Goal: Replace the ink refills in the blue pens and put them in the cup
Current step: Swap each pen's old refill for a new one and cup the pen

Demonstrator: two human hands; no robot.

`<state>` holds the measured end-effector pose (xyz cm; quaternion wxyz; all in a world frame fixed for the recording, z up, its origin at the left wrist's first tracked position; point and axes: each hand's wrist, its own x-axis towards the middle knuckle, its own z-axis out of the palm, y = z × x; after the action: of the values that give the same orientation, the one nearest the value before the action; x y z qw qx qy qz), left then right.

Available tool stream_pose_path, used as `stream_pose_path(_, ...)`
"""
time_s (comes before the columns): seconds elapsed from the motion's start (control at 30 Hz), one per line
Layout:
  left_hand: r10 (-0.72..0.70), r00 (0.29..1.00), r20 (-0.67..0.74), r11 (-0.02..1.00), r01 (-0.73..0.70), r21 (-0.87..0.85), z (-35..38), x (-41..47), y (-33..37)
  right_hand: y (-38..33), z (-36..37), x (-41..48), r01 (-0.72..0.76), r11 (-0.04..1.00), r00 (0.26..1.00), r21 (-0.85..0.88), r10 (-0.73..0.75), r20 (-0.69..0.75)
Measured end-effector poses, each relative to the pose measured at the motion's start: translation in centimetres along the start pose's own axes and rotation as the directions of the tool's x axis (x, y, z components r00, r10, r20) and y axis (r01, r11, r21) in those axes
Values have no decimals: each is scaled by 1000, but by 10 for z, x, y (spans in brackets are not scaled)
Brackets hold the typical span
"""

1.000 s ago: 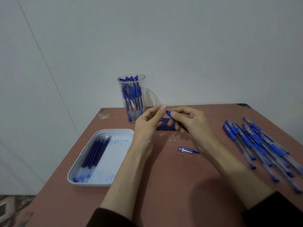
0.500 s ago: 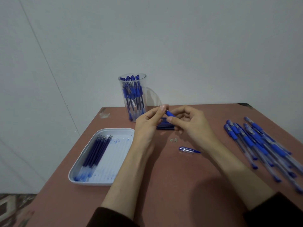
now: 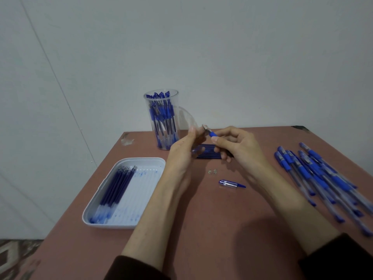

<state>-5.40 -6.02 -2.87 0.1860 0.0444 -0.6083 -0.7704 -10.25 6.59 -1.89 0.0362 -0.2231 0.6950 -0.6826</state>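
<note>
My right hand (image 3: 240, 146) grips a blue pen (image 3: 212, 134) above the table, its metal tip pointing up and to the left. My left hand (image 3: 181, 154) is raised beside that tip with its fingers curled; it is blurred, so whether it pinches the tip is unclear. A clear cup (image 3: 161, 122) holding several blue pens stands behind my hands. Under my hands lies a row of dark blue refills (image 3: 207, 151). A loose pen cap (image 3: 230, 183) lies on the table in front of my right wrist.
A white tray (image 3: 141, 159) at the left holds several refills (image 3: 119, 184) and ink smears. Several blue pens (image 3: 314, 174) lie spread near the table's right edge. Two small bits (image 3: 213, 171) lie near the cap. A grey wall stands behind the table.
Both hands have risen a little with the pen. My left fingers, which touched the pen's end before, now sit slightly left of the tip, which shows bare.
</note>
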Motion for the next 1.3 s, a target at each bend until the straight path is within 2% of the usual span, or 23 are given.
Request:
stream_pose_path(0.13,-163,979,119,984,170,-53,1,0,3,5,-12,6,-34,999,986,-27,29,-163)
stream_pose_path(0.2,-168,977,128,985,163,54,4,-4,0,8,-17,9,-52,998,977,-25,46,-210)
stream_pose_path(0.27,-122,978,171,971,82,224,7,-9,-5,10,-19,10,-76,997,969,-32,66,-237)
stream_pose_path(0.3,-95,967,237,924,-3,383,8,-10,-8,11,-20,10,-84,996,967,-38,72,-242)
stream_pose_path(0.37,-133,923,362,688,-176,704,7,-11,-14,13,-20,11,-90,994,967,-55,74,-242)
stream_pose_path(0.43,-131,885,447,495,-332,803,5,-10,-17,13,-20,11,-98,993,969,-67,80,-234)
stream_pose_path(0.47,-109,875,472,451,-379,808,4,-10,-16,12,-20,10,-97,993,970,-71,78,-231)
stream_pose_path(0.53,-53,897,438,458,-368,809,1,-8,-16,13,-20,11,-76,991,974,-112,49,-221)
stream_pose_path(0.63,130,960,248,548,-277,789,-4,-3,-13,17,-22,12,22,964,977,-265,-76,-198)
stream_pose_path(0.73,252,967,23,693,-197,694,-9,1,-8,16,-23,9,112,851,968,-512,-209,-135)
stream_pose_path(0.83,268,961,-72,742,-158,651,-13,4,-6,10,-20,3,185,734,953,-653,-296,-63)
stream_pose_path(0.97,262,962,-79,730,-144,668,-14,4,-6,5,-19,-1,222,640,947,-736,-322,6)
stream_pose_path(1.23,274,962,-7,696,-193,691,-11,0,-4,5,-15,-4,247,573,957,-781,-272,103)
stream_pose_path(1.3,265,964,28,685,-208,699,-10,-1,-3,6,-14,-4,249,583,959,-774,-259,114)
